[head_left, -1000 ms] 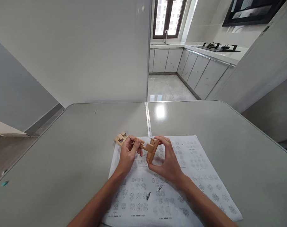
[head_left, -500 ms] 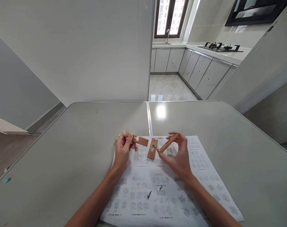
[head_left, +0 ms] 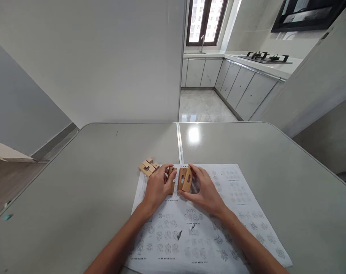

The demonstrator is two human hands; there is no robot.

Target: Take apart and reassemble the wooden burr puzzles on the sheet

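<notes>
My left hand (head_left: 158, 188) rests on the printed sheet (head_left: 207, 224) with its fingers curled round a small wooden puzzle piece (head_left: 171, 179) standing on the paper. My right hand (head_left: 204, 190) pinches a second wooden piece (head_left: 187, 179) and holds it against a third piece with an oval slot (head_left: 182, 178), which lies on the sheet between the hands. A small group of notched wooden pieces (head_left: 148, 166) lies on the table just left of my left hand.
The grey table (head_left: 90, 182) has a metal seam (head_left: 178, 142) down its middle. Beyond it are a white partition wall (head_left: 104, 61) and a kitchen with cabinets (head_left: 241, 87), a sink tap and a hob. The sheet shows rows of small diagrams.
Both hands came down and together from holding separate pieces apart in the air. The left piece now stands by the slotted one, and the right piece is pressed against it.
</notes>
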